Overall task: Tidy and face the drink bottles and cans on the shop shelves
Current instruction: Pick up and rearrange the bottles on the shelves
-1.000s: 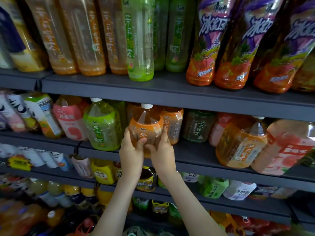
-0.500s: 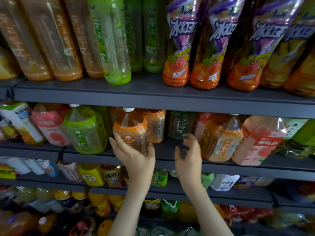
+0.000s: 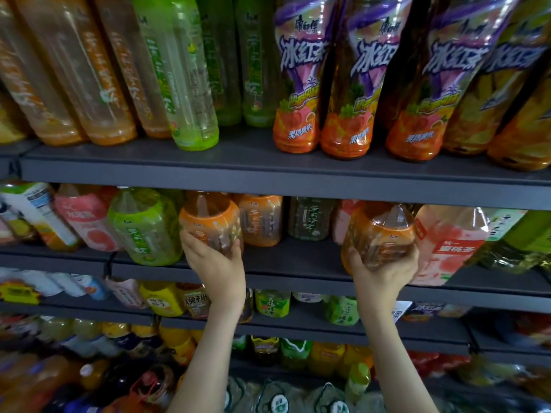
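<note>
Where the drinks are kept, dark grey shelves are seen one above the other. On the top shelf (image 3: 268, 174) tall bottles are stood in rows: orange tall bottles (image 3: 74, 73) at the left, green tall bottles (image 3: 179, 79) in the middle and purple tall bottles (image 3: 301, 84) at the right. The middle shelf (image 3: 298, 272) is filled with short, fat bottles. A small pink bottle (image 3: 86, 219) and a green bottle (image 3: 146, 228) are placed at its left, and a big pink bottle (image 3: 447, 242) is placed at its right. Little bottles are lined up on the lower shelf (image 3: 298, 323), but they are too blurred to be told apart.

Two orange bottles are held at the front of the middle shelf. The left orange bottle (image 3: 211, 225) is found just beside the green bottle. Its lower part is gripped by the left hand (image 3: 217, 269), with the fingers curled round one side and the thumb round the other. The right orange bottle (image 3: 378, 234) is found just beside the big pink bottle. Its lower part is wrapped by the right hand (image 3: 384, 269) in the same way. Both caps are hidden behind the edge of the top shelf. The two hands are seen well apart.
</note>
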